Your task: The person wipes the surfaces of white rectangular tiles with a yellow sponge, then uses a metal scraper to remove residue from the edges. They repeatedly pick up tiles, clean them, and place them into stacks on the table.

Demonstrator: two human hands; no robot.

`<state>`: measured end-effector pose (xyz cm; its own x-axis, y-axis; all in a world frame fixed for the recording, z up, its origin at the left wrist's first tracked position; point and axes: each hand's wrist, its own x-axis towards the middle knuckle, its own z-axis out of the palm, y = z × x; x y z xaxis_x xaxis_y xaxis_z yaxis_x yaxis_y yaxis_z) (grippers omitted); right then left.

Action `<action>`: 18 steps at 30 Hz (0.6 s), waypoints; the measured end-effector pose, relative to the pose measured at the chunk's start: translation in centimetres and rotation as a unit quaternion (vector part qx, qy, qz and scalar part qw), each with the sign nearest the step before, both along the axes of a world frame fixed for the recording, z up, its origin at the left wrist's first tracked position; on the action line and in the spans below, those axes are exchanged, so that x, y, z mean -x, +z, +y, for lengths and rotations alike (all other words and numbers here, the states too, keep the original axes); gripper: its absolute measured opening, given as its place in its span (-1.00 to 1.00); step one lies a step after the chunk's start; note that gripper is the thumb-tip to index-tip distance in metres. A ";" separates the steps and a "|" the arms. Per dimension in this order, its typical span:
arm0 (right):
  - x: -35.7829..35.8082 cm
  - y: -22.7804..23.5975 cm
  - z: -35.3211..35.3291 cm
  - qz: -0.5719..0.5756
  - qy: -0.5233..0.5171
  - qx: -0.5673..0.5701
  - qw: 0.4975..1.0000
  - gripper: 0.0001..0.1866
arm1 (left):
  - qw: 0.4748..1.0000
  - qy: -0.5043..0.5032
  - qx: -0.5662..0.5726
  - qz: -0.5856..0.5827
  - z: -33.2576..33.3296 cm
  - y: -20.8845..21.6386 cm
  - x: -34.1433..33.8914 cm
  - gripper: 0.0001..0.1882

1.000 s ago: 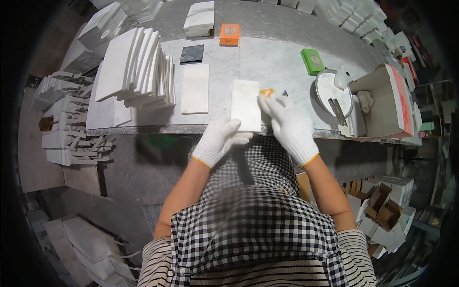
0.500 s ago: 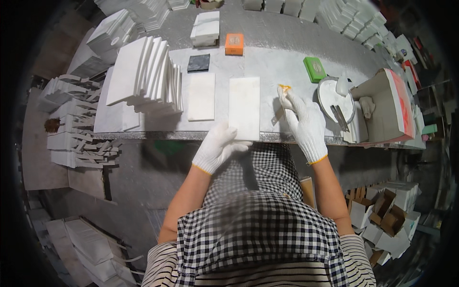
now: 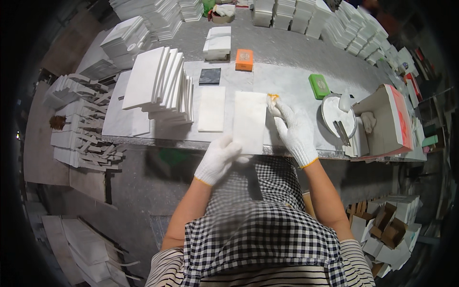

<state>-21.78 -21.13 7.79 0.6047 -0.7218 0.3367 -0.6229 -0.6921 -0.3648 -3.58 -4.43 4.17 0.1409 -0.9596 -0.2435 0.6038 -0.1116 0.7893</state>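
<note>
My left hand (image 3: 219, 160), in a white knit glove, grips the lower left corner of a white marble-like tile (image 3: 250, 119), thumb on top and fingers below the table edge. The tile lies flat at the front of the table. My right hand (image 3: 295, 130), gloved too, is at the tile's right edge, fingers closed together. At its fingertips shows a small orange-yellow scrap (image 3: 273, 97), too small to name, by the tile's upper right corner. Left of the tile lies a second white tile (image 3: 212, 109), apart from it.
A leaning stack of white tiles (image 3: 158, 81) stands at the left. Behind are a dark square piece (image 3: 210, 76) and an orange box (image 3: 244, 60). On the right are a green box (image 3: 319, 86), a round tub (image 3: 330, 112) of white paste with tools, and an open carton (image 3: 389, 119).
My right hand has moved left, bringing the orange-yellow scrap to the tile's upper right corner. My left hand keeps its hold on the tile. The whole view has shifted slightly.
</note>
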 end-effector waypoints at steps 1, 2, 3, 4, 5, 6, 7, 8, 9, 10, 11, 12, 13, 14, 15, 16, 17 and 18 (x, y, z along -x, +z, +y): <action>-0.1 -0.2 0.1 0.005 0.002 0.006 1.000 -0.46 | 1.000 0.002 -0.004 0.000 0.1 -0.1 -0.1 -0.45; -0.3 -0.5 0.1 -0.002 0.007 0.009 1.000 -0.46 | 1.000 0.001 -0.001 -0.001 0.1 -0.2 -0.2 -0.45; -0.4 -0.8 0.0 -0.008 0.012 0.012 1.000 -0.47 | 1.000 0.000 0.002 -0.002 0.2 -0.2 -0.3 -0.45; -0.5 -0.9 0.1 -0.013 0.016 0.014 1.000 -0.47 | 1.000 0.000 0.003 -0.002 0.3 -0.3 -0.3 -0.45; -0.6 -0.8 0.2 -0.012 0.011 -0.002 1.000 -0.49 | 1.000 0.005 0.007 -0.003 0.4 -0.5 -0.4 -0.44; -0.9 -0.6 0.2 -0.010 0.007 -0.018 1.000 -0.52 | 1.000 0.010 0.010 -0.005 0.4 -0.6 -0.5 -0.43; -1.1 -0.4 0.2 -0.008 0.002 -0.033 0.999 -0.54 | 1.000 0.015 0.014 -0.007 0.3 -0.3 -0.6 -0.42; -1.1 -0.6 0.1 0.000 0.000 -0.034 0.999 -0.53 | 1.000 0.022 0.017 -0.009 0.2 0.0 -0.6 -0.41; -1.0 -0.8 0.0 0.009 -0.002 -0.034 0.999 -0.51 | 0.999 0.029 0.020 -0.012 0.2 0.4 -0.4 -0.40; -1.0 -0.9 -0.1 0.017 -0.003 -0.034 0.999 -0.50 | 0.999 0.036 0.023 -0.016 0.2 0.9 -0.4 -0.39; -1.0 -1.0 -0.1 0.020 -0.001 -0.029 0.999 -0.50 | 0.999 0.038 0.021 -0.019 0.2 0.9 -0.6 -0.39; -1.0 -1.1 -0.1 0.022 0.000 -0.025 0.999 -0.50 | 0.999 0.040 0.019 -0.023 0.2 1.0 -0.7 -0.39; -0.9 -1.2 -0.1 0.025 0.001 -0.021 0.999 -0.50 | 0.999 0.042 0.018 -0.026 0.2 1.0 -0.8 -0.38; -0.9 -1.3 -0.1 0.021 0.003 -0.018 1.000 -0.50 | 0.998 0.044 0.020 -0.026 0.2 1.1 -0.9 -0.39; -0.9 -1.4 -0.1 0.017 0.004 -0.016 1.000 -0.50 | 0.998 0.046 0.023 -0.026 0.2 1.2 -0.9 -0.39; -0.9 -1.5 -0.2 0.013 0.005 -0.013 1.000 -0.50 | 0.998 0.048 0.025 -0.026 0.2 1.2 -0.9 -0.39; -0.9 -1.6 -0.2 0.012 0.004 -0.008 1.000 -0.51 | 0.998 0.050 0.025 -0.027 0.2 1.2 -1.0 -0.40; -0.9 -1.7 -0.2 0.012 0.003 -0.004 1.000 -0.51 | 0.998 0.052 0.024 -0.029 0.2 1.2 -1.0 -0.40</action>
